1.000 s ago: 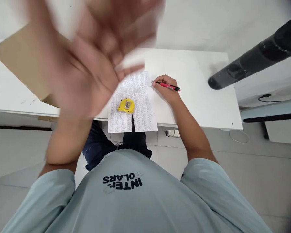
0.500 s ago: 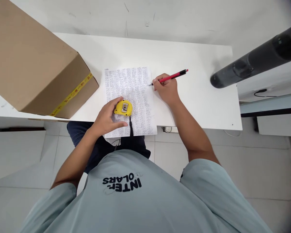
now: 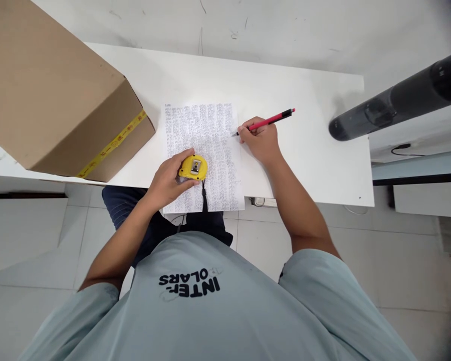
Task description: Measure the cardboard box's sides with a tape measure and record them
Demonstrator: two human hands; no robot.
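Note:
My left hand (image 3: 164,181) is closed round the left side of a yellow tape measure (image 3: 194,167), fingers along its top and thumb at its lower edge. A black wrist strap (image 3: 205,198) trails from the tape measure toward my body. Under both lies a sheet of paper (image 3: 223,175) covered with dense handwriting, its lower edge jutting past the table. In my right hand (image 3: 263,144) is a red pen (image 3: 271,120) with black ends, pinched near its tip. The tip points down-left at the paper's right part; whether it touches the sheet I cannot tell.
A large cardboard box (image 3: 60,85) with yellow printed tape stands on the white table (image 3: 311,165) at the left. At the right a dark cylinder (image 3: 379,108) rises over the table's end. A white wall backs the table. A power strip (image 3: 265,202) shows below the front edge.
My left thumb has moved up against the tape measure, where it was spread apart from it before. My right hand and the pen stay at nearly the same spot on the paper; the view has shifted slightly.

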